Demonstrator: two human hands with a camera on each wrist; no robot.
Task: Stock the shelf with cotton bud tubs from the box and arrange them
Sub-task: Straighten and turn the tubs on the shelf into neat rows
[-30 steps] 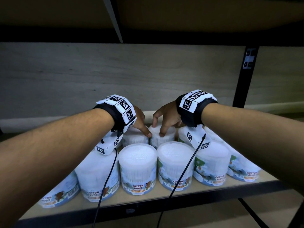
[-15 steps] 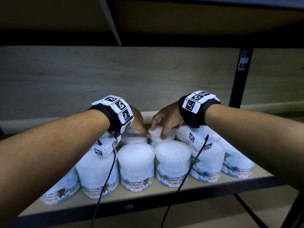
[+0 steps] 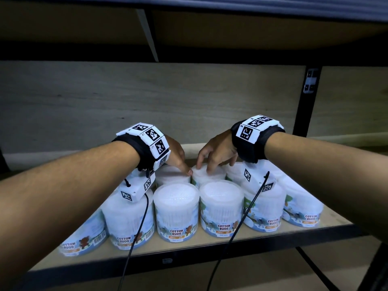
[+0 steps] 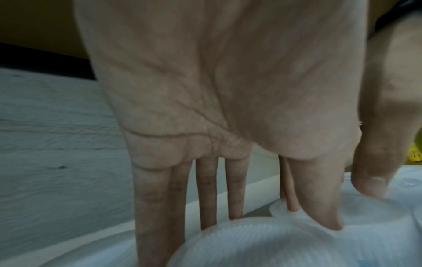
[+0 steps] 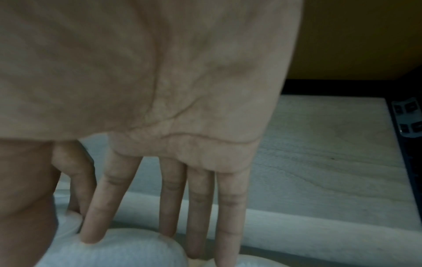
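Observation:
Two rows of white cotton bud tubs stand on the shelf (image 3: 210, 240). The front row (image 3: 176, 208) shows "COTTON BUDS" labels. My left hand (image 3: 178, 158) reaches over a back-row tub (image 3: 171, 176), its fingers (image 4: 207, 189) straight down behind the lid (image 4: 274, 243) and its thumb tip touching near the gap between tubs. My right hand (image 3: 214, 156) rests on the neighbouring back-row tub (image 3: 210, 175). Its forefinger tip (image 5: 91, 238) presses the lid (image 5: 125, 249), and its other fingers hang straight past the far rim. Neither hand grips a tub.
A wood-grain back panel (image 3: 147, 101) closes the shelf behind the tubs. The upper shelf board (image 3: 210, 28) hangs low overhead. A black upright post (image 3: 304, 101) stands at the right. The black front rail (image 3: 189, 259) edges the shelf, and wrist cables hang over it.
Both hands stay on the same two back-row tubs. The right wrist has lifted slightly and the view has tilted up a little.

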